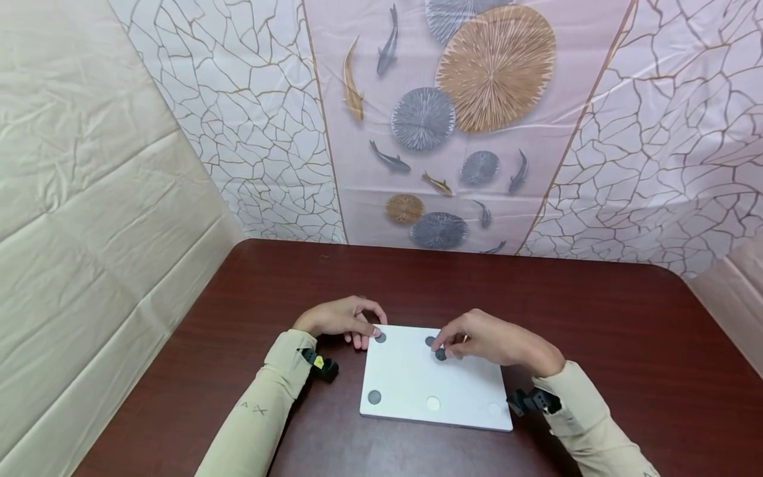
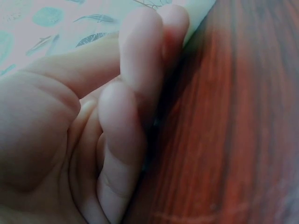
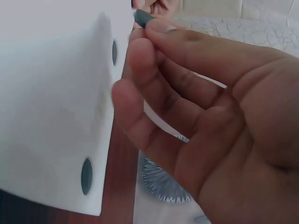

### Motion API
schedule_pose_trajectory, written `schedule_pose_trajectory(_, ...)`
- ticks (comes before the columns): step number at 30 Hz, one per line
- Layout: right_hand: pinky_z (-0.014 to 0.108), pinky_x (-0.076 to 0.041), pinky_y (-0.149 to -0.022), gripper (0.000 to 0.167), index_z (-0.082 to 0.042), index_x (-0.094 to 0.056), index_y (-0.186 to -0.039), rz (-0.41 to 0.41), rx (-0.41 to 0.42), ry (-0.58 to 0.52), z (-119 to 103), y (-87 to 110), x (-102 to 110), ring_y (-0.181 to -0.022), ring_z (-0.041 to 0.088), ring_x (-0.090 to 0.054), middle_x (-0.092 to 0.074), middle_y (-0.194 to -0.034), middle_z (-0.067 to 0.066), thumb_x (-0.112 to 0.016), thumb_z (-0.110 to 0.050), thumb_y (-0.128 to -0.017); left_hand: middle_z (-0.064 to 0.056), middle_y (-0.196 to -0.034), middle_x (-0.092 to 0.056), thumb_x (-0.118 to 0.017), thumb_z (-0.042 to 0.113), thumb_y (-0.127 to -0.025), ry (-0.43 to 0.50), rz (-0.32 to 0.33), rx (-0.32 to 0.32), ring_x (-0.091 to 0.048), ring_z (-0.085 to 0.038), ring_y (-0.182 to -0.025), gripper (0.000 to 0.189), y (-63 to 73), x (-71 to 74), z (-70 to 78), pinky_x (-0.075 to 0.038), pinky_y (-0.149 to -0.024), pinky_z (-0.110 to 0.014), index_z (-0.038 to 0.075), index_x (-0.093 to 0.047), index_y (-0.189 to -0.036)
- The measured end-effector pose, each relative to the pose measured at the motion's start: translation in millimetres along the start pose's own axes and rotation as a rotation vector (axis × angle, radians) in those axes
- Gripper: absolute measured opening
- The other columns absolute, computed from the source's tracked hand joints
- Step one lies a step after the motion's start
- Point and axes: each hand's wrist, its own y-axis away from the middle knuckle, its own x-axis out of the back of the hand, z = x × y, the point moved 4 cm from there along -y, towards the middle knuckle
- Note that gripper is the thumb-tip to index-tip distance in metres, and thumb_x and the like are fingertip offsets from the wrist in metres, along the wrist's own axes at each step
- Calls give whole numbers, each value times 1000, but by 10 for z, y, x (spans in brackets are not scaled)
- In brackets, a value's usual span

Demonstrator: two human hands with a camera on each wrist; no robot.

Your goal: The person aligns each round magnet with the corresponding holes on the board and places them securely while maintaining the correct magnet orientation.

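Note:
A white rectangular board (image 1: 405, 371) lies on the table with round grey discs set along its edges. My left hand (image 1: 346, 319) holds the board's far left corner, thumb on top beside a grey disc (image 1: 381, 338) and other fingers curled at the edge. In the left wrist view, those bent fingers (image 2: 119, 126) sit low by the tabletop. My right hand (image 1: 485, 336) pinches a dark disc (image 1: 440, 354) between thumb and finger, over the board's far half. Close by is another grey disc (image 1: 430, 341). The right wrist view shows the pinched disc (image 3: 142, 18) tilted, at the fingertips.
Toward the board's near edge are a grey disc (image 1: 374, 397) at the left, a pale round spot (image 1: 432, 403) in the middle and a fainter one (image 1: 495, 409) at the right. A dark red wooden table (image 1: 286, 271) lies beneath; patterned cloth (image 1: 417, 185) hangs behind it.

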Motion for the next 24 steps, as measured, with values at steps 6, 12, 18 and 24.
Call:
schedule_pose_trajectory(6, 23, -53, -76, 24, -11, -82, -111, -61, 11, -17, -9, -24, -79, -85, 2, -63, -77, -99, -9, -70, 4, -97, -8, -73, -74, -73, 16, -100, -8, -2, -3, -68, -12, -58, 21, -14, 4, 6, -48, -54, -22, 13, -70, -121)
schedule_pose_trajectory(12, 23, -55, -78, 25, -13, -83, -106, -116, 16, -48, -53, -43, -180, -87, 1, -66, -76, -98, -10, -69, 5, -97, -8, -73, -75, -75, 16, -99, -13, 0, 4, -68, -12, -58, 22, -21, 8, 13, -48, -54, -21, 14, -70, -121)
schedule_pose_trajectory(18, 22, -51, -74, 29, -14, -79, -106, -149, 2, -49, -110, -61, -236, -80, 1, -59, -69, -87, -11, -66, 10, -97, -8, -73, -74, -75, 16, -99, -9, 0, 10, -68, -12, -58, 22, -16, 11, 18, -48, -54, -21, 14, -70, -121)
schedule_pose_trajectory(24, 20, -49, -71, 25, -16, -73, -97, -185, 12, -38, -164, -67, -284, -76, -2, -56, -64, -80, -13, -68, 9, -95, -8, -72, -74, -75, 16, -99, -3, 5, 12, -68, -11, -58, 21, -6, 6, 5, -47, -53, -21, 14, -70, -120)
